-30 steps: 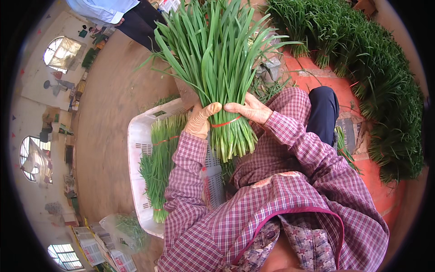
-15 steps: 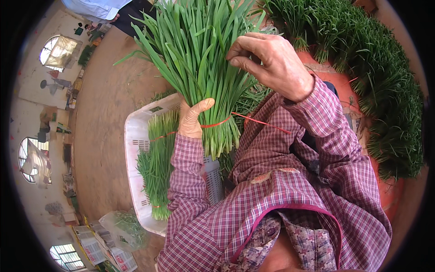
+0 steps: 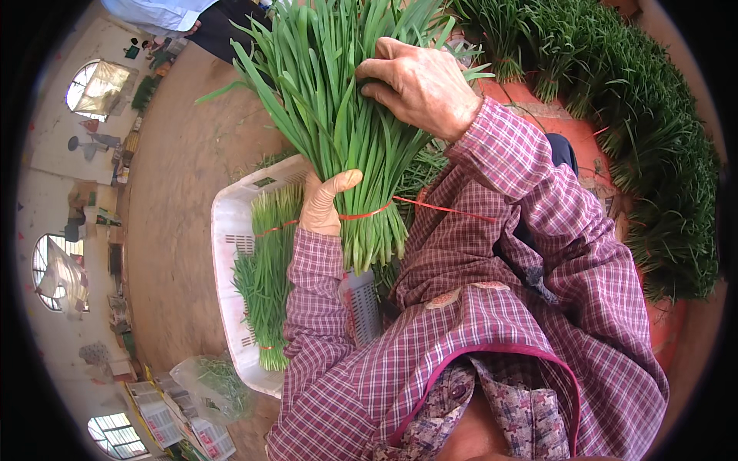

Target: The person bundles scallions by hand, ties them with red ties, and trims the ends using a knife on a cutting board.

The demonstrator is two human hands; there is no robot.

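Observation:
A thick bunch of garlic chives (image 3: 319, 100) stands upright before me, leaves up and pale cut ends down. Around its lower stems runs a red tie (image 3: 450, 209), one loose end trailing right. My left hand (image 3: 321, 203), which looks gloved in tan, is closed round the stems from the left, thumb across the front. Higher up, my right hand (image 3: 421, 84) is closed against the leaves with thumb and forefinger bent together; whatever lies between the fingertips is hidden. Just below and left, tied chive bundles (image 3: 261, 311) lie in a white plastic crate (image 3: 224, 246).
Many more chive bundles (image 3: 653, 177) are heaped along the right, beside a red surface (image 3: 667, 338). A clear plastic bag with greens (image 3: 215, 388) lies at lower left. Another person's blue sleeve (image 3: 154, 14) shows at top left. Loose chives (image 3: 421, 170) lie behind the bunch.
My right hand has moved left and slightly up, from the bunch's right side in among its leaves. My left hand keeps its hold, nearly still.

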